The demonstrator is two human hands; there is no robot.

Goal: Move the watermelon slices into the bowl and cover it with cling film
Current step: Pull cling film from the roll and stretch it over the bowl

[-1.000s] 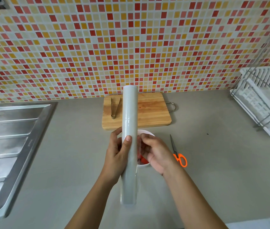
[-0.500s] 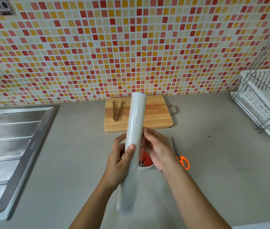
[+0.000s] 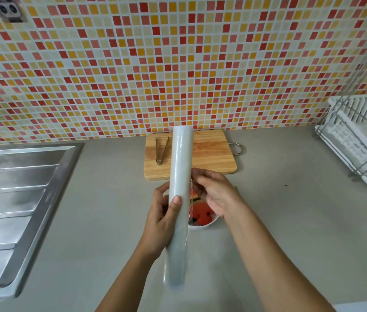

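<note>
Over the counter (image 3: 290,221), my left hand (image 3: 157,224) is gripping the roll (image 3: 179,176), pointing away from me; my right hand (image 3: 218,194) is pinching its film edge (image 3: 190,210), bowl (image 3: 202,226) just beneath.

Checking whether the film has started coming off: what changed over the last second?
The right hand shifted up the cling film roll and now pinches a loose edge lifted off it. The left hand keeps its grip; bowl, tongs and cutting board stayed put.
</note>
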